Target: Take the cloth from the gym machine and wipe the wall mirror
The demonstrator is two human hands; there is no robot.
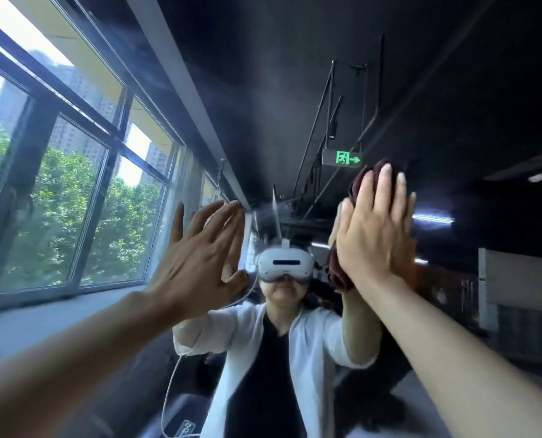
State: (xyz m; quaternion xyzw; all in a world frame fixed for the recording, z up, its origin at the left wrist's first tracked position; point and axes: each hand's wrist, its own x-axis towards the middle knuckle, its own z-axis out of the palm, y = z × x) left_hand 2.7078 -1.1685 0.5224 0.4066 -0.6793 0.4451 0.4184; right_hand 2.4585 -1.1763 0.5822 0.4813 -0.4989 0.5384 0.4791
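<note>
The wall mirror (295, 105) fills the view straight ahead and shows a person in a white headset with both arms raised. My right hand (374, 229) lies flat with straight fingers and presses a dark red cloth (363, 180) against the glass at the right of centre. The cloth bulges out above my fingertips and hangs below my palm. My left hand (200, 257) is held up with fingers spread at or very near the glass, left of centre, and holds nothing. The gym machine is not in view.
Large windows (58, 184) with trees and tall buildings behind them appear at the left, seemingly reflected in the mirror. A green exit sign (342, 159) hangs under the dark ceiling. Black pipes run along the ceiling above it.
</note>
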